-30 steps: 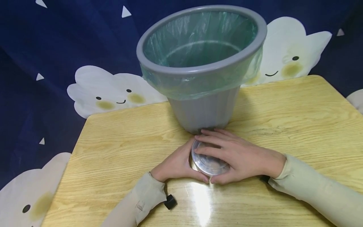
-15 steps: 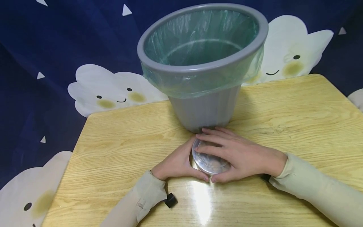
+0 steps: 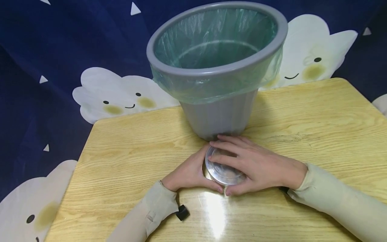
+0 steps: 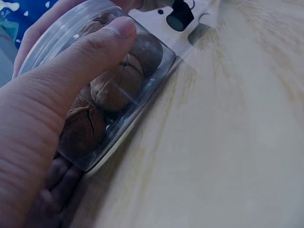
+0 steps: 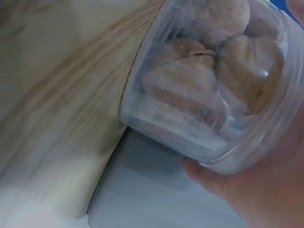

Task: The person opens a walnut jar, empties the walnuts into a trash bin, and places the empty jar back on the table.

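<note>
A clear plastic jar (image 3: pixel 222 173) with a round see-through lid stands on the table, close in front of the bin. Inside it several walnuts (image 4: pixel 118 85) show through the wall, some with cracked shells. My left hand (image 3: pixel 188 173) grips the jar's body from the left, its thumb (image 4: pixel 95 50) across the near side. From the right, my right hand (image 3: pixel 261 164) holds the lid (image 5: pixel 273 118) at its rim, with fingers spread over the top and the thumb at the near edge. The left hand's other fingers are mostly hidden behind the jar.
Directly behind the jar, a grey bin (image 3: pixel 217 117) lined with a green plastic bag (image 3: pixel 211 89) stands on the wooden table (image 3: pixel 130 154). A dark blue curtain (image 3: pixel 99 37) with white clouds hangs beyond the table's far edge.
The scene sits slightly higher in the head view, as the camera has tipped a little. Both hands keep nearly the same hold on the jar and lid.
</note>
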`<action>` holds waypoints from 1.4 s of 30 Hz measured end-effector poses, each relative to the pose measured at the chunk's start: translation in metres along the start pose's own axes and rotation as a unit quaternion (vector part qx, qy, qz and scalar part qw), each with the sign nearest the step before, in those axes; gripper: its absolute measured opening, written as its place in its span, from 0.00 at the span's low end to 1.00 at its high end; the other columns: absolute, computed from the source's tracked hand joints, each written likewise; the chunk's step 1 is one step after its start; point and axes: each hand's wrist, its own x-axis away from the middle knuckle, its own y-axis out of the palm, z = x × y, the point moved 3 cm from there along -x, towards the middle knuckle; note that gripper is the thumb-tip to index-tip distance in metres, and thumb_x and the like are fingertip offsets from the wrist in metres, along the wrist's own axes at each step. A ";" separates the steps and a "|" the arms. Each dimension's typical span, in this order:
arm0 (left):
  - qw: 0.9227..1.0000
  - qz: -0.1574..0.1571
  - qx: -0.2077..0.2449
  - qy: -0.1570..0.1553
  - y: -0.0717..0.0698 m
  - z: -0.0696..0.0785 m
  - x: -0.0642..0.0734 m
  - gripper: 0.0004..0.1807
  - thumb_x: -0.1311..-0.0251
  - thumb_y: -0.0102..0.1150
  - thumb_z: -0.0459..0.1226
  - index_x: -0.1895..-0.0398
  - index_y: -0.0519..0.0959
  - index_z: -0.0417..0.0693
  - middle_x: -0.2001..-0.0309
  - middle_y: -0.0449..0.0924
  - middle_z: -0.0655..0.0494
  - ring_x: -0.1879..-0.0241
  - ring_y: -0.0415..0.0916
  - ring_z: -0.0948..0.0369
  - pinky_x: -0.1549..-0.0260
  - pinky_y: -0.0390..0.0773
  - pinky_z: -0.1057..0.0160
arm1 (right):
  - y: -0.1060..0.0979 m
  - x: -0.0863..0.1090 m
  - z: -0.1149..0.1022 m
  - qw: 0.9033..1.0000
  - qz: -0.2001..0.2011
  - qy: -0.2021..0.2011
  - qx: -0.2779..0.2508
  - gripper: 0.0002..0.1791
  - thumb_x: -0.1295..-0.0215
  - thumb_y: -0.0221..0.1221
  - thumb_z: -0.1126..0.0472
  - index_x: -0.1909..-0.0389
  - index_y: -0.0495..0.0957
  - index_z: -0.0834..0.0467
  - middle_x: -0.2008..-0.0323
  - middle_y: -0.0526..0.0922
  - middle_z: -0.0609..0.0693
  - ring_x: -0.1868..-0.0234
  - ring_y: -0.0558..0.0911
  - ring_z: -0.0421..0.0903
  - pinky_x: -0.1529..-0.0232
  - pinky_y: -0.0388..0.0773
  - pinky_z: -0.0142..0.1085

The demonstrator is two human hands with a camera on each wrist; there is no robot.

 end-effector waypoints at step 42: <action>1.000 -0.004 0.011 -0.004 -0.001 0.002 0.000 0.68 0.70 0.79 0.60 0.25 0.42 0.74 0.27 0.53 0.76 0.29 0.58 0.71 0.27 0.65 0.60 | -0.005 -0.002 -0.016 0.993 0.015 0.047 0.112 0.45 0.45 0.52 0.23 0.32 0.68 0.47 0.33 0.71 0.52 0.32 0.69 0.56 0.45 0.76 0.53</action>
